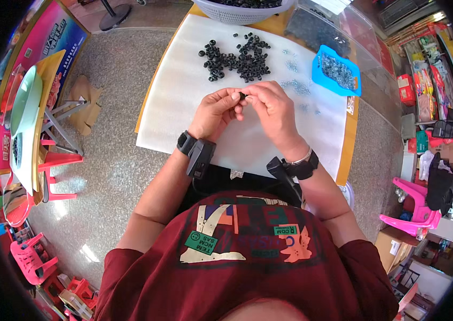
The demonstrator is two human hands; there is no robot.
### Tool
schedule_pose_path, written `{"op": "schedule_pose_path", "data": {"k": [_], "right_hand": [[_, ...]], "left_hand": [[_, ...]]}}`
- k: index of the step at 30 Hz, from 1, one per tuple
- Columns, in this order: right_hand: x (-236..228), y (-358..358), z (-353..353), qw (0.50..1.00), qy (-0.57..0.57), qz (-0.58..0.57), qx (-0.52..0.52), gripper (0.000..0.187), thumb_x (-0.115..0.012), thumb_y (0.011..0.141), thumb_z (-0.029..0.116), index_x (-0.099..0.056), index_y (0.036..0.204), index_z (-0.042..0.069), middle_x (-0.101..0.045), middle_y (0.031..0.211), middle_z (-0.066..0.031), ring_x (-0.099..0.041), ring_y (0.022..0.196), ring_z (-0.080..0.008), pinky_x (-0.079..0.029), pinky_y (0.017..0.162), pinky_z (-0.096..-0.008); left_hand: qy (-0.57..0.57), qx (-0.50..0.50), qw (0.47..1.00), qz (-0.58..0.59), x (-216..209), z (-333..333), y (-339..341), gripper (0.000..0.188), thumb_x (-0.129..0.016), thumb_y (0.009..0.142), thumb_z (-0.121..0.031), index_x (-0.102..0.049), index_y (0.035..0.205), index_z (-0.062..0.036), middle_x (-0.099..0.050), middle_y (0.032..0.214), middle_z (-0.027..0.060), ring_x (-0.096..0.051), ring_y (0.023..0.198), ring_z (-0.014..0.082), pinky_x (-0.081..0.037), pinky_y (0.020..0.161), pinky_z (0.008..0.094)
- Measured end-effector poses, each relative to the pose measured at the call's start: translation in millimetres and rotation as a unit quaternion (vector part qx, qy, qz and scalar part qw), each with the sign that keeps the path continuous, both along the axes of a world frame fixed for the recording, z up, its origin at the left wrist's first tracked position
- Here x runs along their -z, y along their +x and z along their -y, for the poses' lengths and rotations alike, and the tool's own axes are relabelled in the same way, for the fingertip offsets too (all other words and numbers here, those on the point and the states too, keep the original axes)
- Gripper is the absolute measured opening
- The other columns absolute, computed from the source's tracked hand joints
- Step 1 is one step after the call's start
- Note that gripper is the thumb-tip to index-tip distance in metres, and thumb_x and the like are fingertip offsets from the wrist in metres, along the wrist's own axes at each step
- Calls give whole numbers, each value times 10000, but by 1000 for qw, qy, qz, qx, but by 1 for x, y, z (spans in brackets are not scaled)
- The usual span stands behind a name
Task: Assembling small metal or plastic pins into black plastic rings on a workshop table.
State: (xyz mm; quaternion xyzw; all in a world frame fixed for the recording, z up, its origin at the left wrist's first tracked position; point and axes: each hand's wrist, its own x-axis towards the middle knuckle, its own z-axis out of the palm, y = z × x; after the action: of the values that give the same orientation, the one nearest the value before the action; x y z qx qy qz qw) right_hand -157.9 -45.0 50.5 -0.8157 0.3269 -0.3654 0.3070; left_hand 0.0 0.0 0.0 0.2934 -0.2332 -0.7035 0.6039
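The left hand [213,113] and right hand [273,107] together pinch a small black part [243,96] at their fingertips. More black parts [256,61] lie just beyond both hands on the table [348,152], a blue basket [334,87] right of the right hand.

The left hand [217,111] and right hand [272,107] meet at the fingertips, thumbs pressed inward and fingers [258,94] curled. With elbows bent, the left forearm [162,184] and right forearm [321,184] slant inward, wrists raised ahead.
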Motion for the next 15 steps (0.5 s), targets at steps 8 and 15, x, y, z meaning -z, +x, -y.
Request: {"op": "schedule_pose_path", "data": {"k": [8, 15], "right_hand": [[-2, 1, 3, 968, -236, -78, -17, 233, -578, 736, 3, -610, 960, 57, -571, 881, -73, -541, 850, -267, -444, 784, -367], [0, 2, 1, 980, -190, -58, -13, 222, -591, 739, 9, -608, 954, 62, -559, 872, -77, -532, 855, -273, -439, 789, -379]], "left_hand": [[8, -15, 999, 38, -1, 0, -5, 217, -524, 947, -139, -599, 1056, 33, -626, 884, 56, -571, 707, 104, -495, 654, 235], [17, 1, 999, 46, -9, -3, -8, 261, -531, 951, -163, -599, 1077, 55, -632, 870, 65, -585, 715, 119, -512, 696, 247]]}}
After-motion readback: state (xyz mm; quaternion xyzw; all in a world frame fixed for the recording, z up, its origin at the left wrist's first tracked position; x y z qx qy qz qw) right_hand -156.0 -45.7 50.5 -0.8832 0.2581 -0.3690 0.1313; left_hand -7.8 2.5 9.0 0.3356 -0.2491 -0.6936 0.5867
